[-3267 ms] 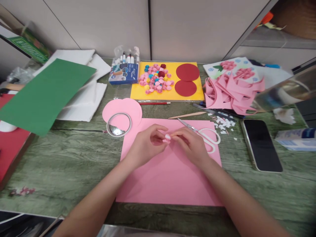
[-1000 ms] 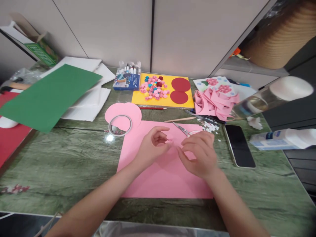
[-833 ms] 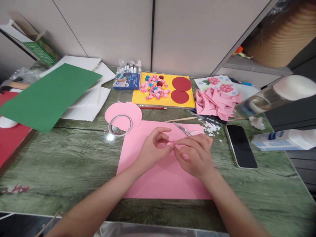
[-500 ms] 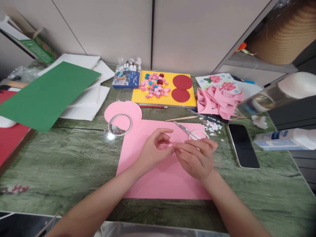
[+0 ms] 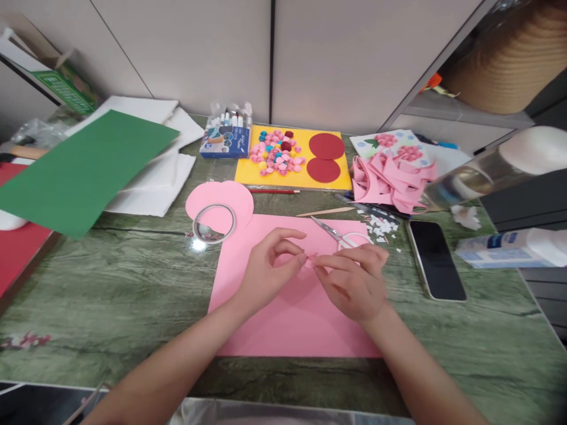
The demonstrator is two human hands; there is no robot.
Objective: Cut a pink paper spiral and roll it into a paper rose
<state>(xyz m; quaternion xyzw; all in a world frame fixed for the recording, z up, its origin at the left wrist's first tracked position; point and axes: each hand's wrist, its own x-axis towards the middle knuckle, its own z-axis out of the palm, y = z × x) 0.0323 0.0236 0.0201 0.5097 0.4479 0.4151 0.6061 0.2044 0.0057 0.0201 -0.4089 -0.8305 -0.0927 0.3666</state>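
Over a pink sheet point(image 5: 292, 313), my left hand point(image 5: 272, 262) and my right hand point(image 5: 354, 277) meet at the fingertips. Between them is a tiny pink piece point(image 5: 310, 257), apparently paper, pinched by both hands; its exact shape is too small to tell. My left index finger arches above the thumb. White-handled scissors point(image 5: 328, 228) lie on the sheet just beyond my right hand, their handles partly hidden by it. Left of the sheet's top edge, a roll of tape point(image 5: 195, 224) rests on pink paper circles point(image 5: 221, 198).
A yellow pack point(image 5: 243, 174) bears small coloured pieces point(image 5: 279, 154) and two dark red circles point(image 5: 326, 146). Pink scraps point(image 5: 390, 183), a bottle point(image 5: 473, 174) and a phone point(image 5: 436, 260) are at right. Markers point(image 5: 225, 139), a green sheet point(image 5: 93, 168) and a wooden stick point(image 5: 324, 211) lie around.
My left thumb has come forward onto the small pink piece, and the piece has turned slightly between my fingertips. Both hands stay in nearly the same place.
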